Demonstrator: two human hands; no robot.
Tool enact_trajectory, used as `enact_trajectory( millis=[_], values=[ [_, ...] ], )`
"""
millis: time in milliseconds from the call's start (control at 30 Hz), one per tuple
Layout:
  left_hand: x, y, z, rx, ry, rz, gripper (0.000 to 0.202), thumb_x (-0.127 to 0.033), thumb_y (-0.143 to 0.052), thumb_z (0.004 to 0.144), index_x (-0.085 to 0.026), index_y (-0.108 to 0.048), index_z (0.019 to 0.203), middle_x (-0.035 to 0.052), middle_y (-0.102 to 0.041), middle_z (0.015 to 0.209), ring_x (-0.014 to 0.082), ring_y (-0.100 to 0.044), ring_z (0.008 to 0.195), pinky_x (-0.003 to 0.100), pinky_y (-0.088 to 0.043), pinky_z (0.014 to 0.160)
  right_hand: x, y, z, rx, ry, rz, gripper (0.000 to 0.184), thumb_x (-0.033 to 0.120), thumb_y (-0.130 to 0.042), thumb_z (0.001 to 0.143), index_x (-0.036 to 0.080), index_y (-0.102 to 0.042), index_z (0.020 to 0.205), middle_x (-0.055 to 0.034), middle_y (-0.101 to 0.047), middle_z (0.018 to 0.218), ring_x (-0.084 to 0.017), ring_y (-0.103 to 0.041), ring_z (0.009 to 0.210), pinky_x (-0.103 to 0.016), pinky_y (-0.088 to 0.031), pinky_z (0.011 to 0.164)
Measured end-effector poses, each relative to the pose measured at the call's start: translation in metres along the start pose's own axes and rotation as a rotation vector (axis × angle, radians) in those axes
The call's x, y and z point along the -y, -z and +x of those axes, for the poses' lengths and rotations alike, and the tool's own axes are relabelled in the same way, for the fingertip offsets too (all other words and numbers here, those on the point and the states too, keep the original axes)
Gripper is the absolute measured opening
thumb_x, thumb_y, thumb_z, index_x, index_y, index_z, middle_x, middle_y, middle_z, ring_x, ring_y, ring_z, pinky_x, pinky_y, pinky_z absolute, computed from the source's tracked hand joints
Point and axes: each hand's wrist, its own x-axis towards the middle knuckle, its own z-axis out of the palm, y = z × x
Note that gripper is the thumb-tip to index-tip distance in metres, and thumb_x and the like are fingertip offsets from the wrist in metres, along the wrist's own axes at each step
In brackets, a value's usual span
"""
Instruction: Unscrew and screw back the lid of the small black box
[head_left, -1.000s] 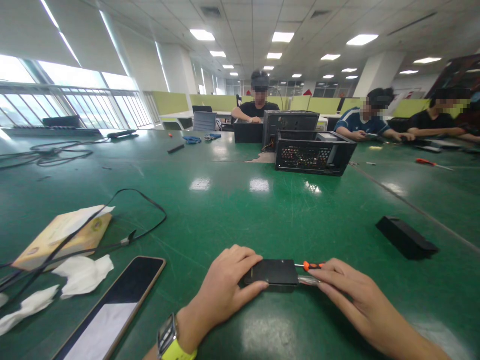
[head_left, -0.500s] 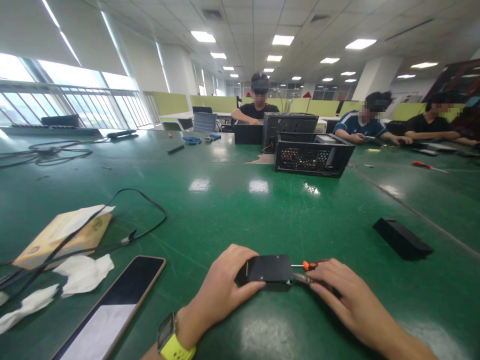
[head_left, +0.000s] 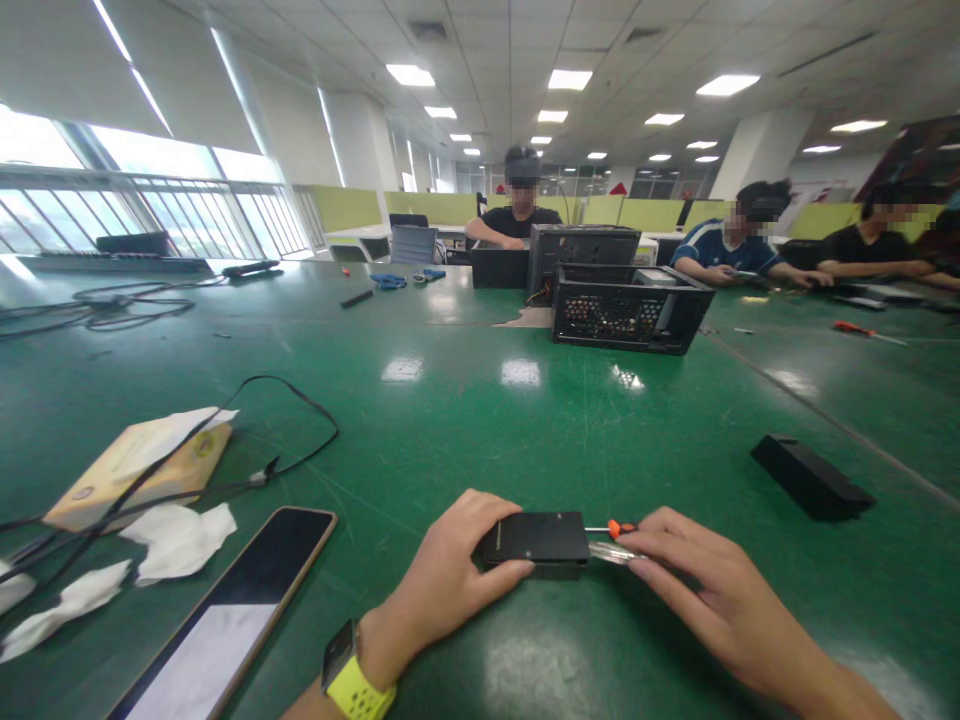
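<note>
A small black rectangular box (head_left: 544, 538) rests on the green table in front of me. My left hand (head_left: 459, 560) is closed around its left end, thumb along the near side and fingers over the far side. In my right hand (head_left: 697, 570), thumb and fingers pinch a slim silver metal tool that looks like tweezers (head_left: 611, 553), its tip at the box's right end. Just beyond it is a screwdriver (head_left: 622, 529) with an orange and black handle, its shaft pointing at the box. The fingers partly cover that handle, so whether they grip it is unclear.
A phone (head_left: 247, 570), tissues (head_left: 180, 540), a yellow tissue box (head_left: 142, 470) and black cables lie left. A black piece (head_left: 810, 478) lies right. Black computer cases (head_left: 622, 315) stand ahead; several people (head_left: 521, 210) sit across the table.
My right hand has shifted slightly right and the silver tool shows more of its length. My left hand still holds the box. The view has moved a little.
</note>
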Motion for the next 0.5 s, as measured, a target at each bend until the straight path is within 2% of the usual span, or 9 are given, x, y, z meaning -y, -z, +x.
enact_trajectory(
  millis=[167,333,500],
  values=[
    [0.000,0.000,0.000,0.019,0.018,0.001,0.033,-0.030,-0.073,0.081,-0.020,-0.062,0.112,0.0073,-0.067,0.107,0.0247,-0.060,0.097,0.039,-0.049,0.087,0.004,-0.014,0.005,-0.004,0.020,-0.024,0.024,0.025,-0.047,0.098,0.023,-0.065,0.114,-0.0070,-0.066,0.096,-0.019,-0.065,0.088,-0.033,-0.055,0.077],
    [-0.001,-0.001,0.000,0.009,0.005,-0.012,0.029,-0.030,-0.072,0.082,-0.020,-0.062,0.108,0.0058,-0.066,0.103,0.0232,-0.060,0.095,0.037,-0.048,0.084,0.008,-0.036,0.011,-0.042,0.038,-0.030,0.019,0.023,-0.048,0.097,0.022,-0.066,0.105,-0.0072,-0.067,0.093,-0.020,-0.065,0.087,-0.033,-0.054,0.076],
    [0.000,0.000,-0.001,0.014,-0.002,-0.030,0.031,-0.031,-0.072,0.083,-0.020,-0.061,0.110,0.0061,-0.066,0.105,0.0231,-0.059,0.096,0.037,-0.048,0.086,0.011,-0.036,0.010,-0.046,0.044,-0.012,0.018,0.024,-0.051,0.097,0.022,-0.067,0.103,-0.0063,-0.070,0.094,-0.019,-0.066,0.088,-0.033,-0.054,0.082]
  ],
)
